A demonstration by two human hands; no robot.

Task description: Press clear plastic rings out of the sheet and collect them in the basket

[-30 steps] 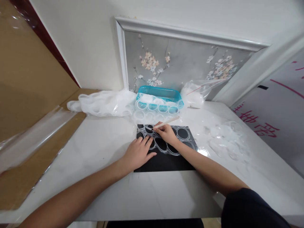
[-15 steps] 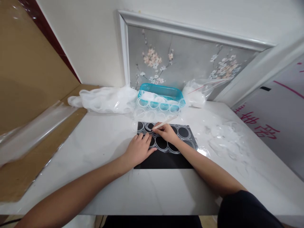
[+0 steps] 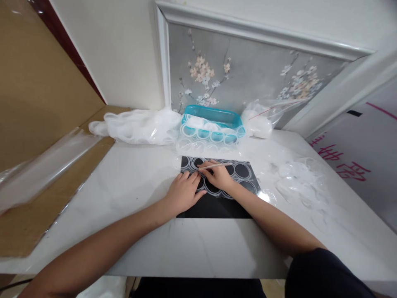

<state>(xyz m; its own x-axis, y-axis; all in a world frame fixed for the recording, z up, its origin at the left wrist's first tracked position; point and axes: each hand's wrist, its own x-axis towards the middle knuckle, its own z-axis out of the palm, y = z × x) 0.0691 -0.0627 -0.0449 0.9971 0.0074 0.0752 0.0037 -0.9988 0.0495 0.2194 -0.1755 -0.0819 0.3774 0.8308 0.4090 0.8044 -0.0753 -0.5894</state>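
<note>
Pressing flat on the black rectangular mat (image 3: 217,205), your left hand (image 3: 182,192) lay open with fingers spread, fingertips on the translucent plastic sheet of joined rings (image 3: 221,176), seemingly to pin it down while you worked.

Item, right hand (image 3: 218,176): closed in a pen-style pinch around a thin pale wooden stick (image 3: 214,166). You held the stick nearly level, its point aimed left at a ring just beyond your left fingertips, an angle suited to prying or picking at the plastic.

Item, ring sheet: spread across the far half of the mat, at the middle of the white marble-look table (image 3: 139,182); the dark backing likely served to show the clear rings plainly.

Item, turquoise translucent plastic tray (image 3: 214,118): stood just behind the mat against the wall, with more ring strips draped over its near rim.

Item, heap of white plastic rings in clear wrap (image 3: 136,126): left of the tray.

Item, clear zip bag of white pieces (image 3: 257,122): right of the tray.

Item, loose scatter of clear plastic scraps (image 3: 297,182): on the table at your right, well apart from the mat.
</note>
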